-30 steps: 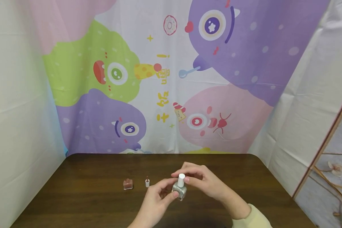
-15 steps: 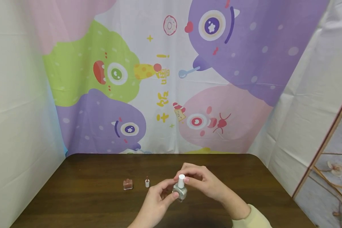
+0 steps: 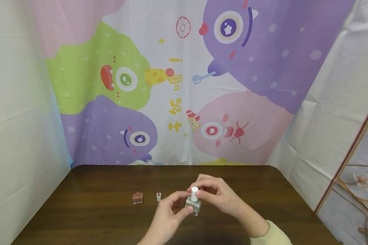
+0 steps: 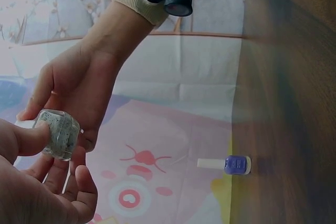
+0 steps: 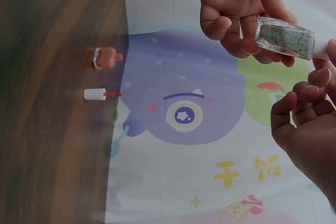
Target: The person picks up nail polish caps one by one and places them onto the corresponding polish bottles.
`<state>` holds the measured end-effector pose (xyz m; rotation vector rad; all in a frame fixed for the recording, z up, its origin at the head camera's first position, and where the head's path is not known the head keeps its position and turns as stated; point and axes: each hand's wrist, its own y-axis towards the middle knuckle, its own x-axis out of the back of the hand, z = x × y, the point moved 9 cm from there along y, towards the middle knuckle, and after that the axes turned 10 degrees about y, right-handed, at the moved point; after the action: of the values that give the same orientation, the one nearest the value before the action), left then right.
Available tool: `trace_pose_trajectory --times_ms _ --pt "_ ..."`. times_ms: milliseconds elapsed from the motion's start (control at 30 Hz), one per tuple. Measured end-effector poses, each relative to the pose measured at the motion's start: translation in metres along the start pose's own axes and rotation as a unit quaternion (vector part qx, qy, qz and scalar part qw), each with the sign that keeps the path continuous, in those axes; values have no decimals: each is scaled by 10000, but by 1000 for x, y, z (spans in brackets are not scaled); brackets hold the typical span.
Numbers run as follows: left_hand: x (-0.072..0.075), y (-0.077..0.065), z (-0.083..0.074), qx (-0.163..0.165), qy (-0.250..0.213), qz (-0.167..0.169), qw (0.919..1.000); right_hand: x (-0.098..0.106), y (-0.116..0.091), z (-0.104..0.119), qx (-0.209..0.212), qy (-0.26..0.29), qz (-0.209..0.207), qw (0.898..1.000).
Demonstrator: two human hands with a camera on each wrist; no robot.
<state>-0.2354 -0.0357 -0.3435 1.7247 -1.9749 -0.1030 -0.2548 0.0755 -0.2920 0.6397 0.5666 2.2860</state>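
Note:
A glass nail polish bottle (image 3: 194, 205) with pale grey-green, dark-speckled polish is held above the table, its white cap (image 3: 194, 194) pointing up. My left hand (image 3: 168, 215) grips the bottle's body between thumb and fingers. Thumb and fingers of my right hand (image 3: 222, 195) pinch the cap, which sits on the bottle. Farther left stands an uncapped bottle of reddish-brown nail polish (image 3: 138, 198). Beside it a white brush cap (image 3: 158, 196) stands on its top, with its reddish brush upward. In the left wrist view a purple nail polish bottle (image 4: 238, 164) with a white cap stands upright on the table.
The dark wooden table (image 3: 95, 217) has rounded far corners. A cartoon-printed curtain (image 3: 178, 146) hangs right behind it, with pale cloth (image 3: 21, 136) along the left side. The purple bottle is hidden behind my right hand in the head view.
My right hand and the white cap have shifted very slightly left. Both grips look the same, and the reddish-brown bottle and its brush cap have stayed in place.

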Motion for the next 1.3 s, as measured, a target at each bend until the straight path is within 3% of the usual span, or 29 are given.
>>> trace_pose_trajectory --times_ms 467,967,1300 --pt "2 -1 3 188 62 -126 9997 5 1 -1 85 -401 -500 9979" --pt "4 -1 5 399 70 -344 9986 7 0 -8 -113 -195 -816 9964" --pt "4 -1 7 470 -35 -354 9983 7 1 -8 -137 -435 -936 9946"
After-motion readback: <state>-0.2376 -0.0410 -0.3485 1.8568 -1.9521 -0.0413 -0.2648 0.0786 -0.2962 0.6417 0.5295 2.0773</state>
